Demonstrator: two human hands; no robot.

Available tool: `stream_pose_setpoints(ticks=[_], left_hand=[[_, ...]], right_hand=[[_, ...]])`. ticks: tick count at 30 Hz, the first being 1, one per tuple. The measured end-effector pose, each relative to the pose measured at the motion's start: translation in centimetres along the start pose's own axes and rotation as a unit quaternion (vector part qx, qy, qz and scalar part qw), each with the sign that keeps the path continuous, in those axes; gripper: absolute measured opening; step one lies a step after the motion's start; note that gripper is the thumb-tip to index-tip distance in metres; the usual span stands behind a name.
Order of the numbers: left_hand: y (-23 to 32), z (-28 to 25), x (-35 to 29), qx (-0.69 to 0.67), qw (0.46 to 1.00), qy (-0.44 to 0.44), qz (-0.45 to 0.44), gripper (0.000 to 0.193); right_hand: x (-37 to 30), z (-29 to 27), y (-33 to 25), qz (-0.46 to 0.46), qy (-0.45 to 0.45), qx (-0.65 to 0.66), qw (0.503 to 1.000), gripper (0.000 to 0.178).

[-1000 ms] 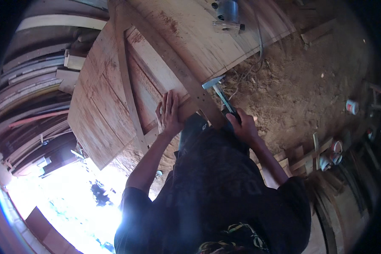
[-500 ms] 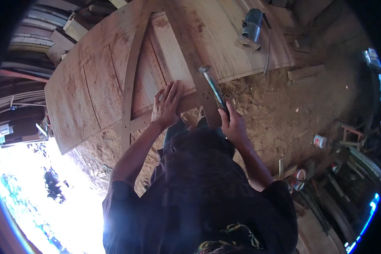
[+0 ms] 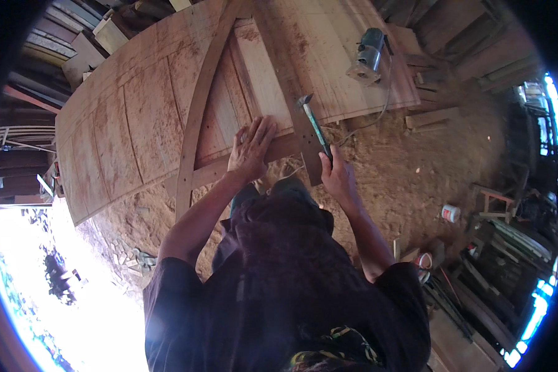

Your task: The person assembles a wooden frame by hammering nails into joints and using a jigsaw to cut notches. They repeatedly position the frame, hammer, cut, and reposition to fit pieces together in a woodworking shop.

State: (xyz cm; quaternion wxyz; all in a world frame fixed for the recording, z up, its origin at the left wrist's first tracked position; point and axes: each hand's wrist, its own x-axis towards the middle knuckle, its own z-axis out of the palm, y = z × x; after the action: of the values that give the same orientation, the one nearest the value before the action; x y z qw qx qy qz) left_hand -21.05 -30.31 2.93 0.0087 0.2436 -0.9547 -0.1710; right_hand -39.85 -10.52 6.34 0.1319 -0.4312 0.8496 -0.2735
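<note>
A wooden frame shaped like a letter A [image 3: 195, 118] lies on a broad wooden panel [image 3: 105, 142] strewn with reddish sawdust. My left hand [image 3: 252, 149] rests on the frame's crosspiece, its fingers stretched out over the panel's near edge. My right hand [image 3: 338, 173] is wrapped round the dark grip of a hammer [image 3: 315, 127] with a pale green handle. The hammer's metal head is over the right leg of the frame, near the joint with the crosspiece; whether it touches the wood I cannot tell. Small dark holes or nail heads dot that joint.
A corded power tool [image 3: 371, 53], probably a router, stands at the panel's far right. Stacked boards [image 3: 49, 49] line the far left. On the dirt floor to the right are a white tub [image 3: 451, 214], a wood offcut [image 3: 433, 119] and piled timber [image 3: 514, 239].
The whole view has shifted slightly. The hammer's head has turned a little in my right hand's grip, staying over the frame's right leg. My left hand stays on the crosspiece.
</note>
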Motion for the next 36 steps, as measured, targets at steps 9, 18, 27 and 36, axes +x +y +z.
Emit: stream_pose_setpoints(ticks=[9, 18, 27, 36], left_hand=[[-0.4, 0.5, -0.3, -0.02, 1.0, 0.017, 0.008, 0.102], [-0.7, 0.8, -0.3, -0.019, 0.999, 0.027, 0.016, 0.104], [-0.9, 1.2, -0.5, -0.01, 1.0, 0.005, -0.005, 0.105], [-1.5, 2.3, -0.1, 0.006, 0.999, 0.046, 0.025, 0.097]], right_hand=[[-1.2, 0.9, -0.7, 0.001, 0.035, -0.022, 0.999, 0.032], [-0.5, 0.7, -2.8, -0.017, 0.068, 0.096, 0.993, 0.036], [-0.5, 0.6, 0.6, 0.037, 0.01, 0.0, 0.999, 0.041], [6.5, 6.3, -8.9, -0.124, -0.03, 0.115, 0.985, 0.05]])
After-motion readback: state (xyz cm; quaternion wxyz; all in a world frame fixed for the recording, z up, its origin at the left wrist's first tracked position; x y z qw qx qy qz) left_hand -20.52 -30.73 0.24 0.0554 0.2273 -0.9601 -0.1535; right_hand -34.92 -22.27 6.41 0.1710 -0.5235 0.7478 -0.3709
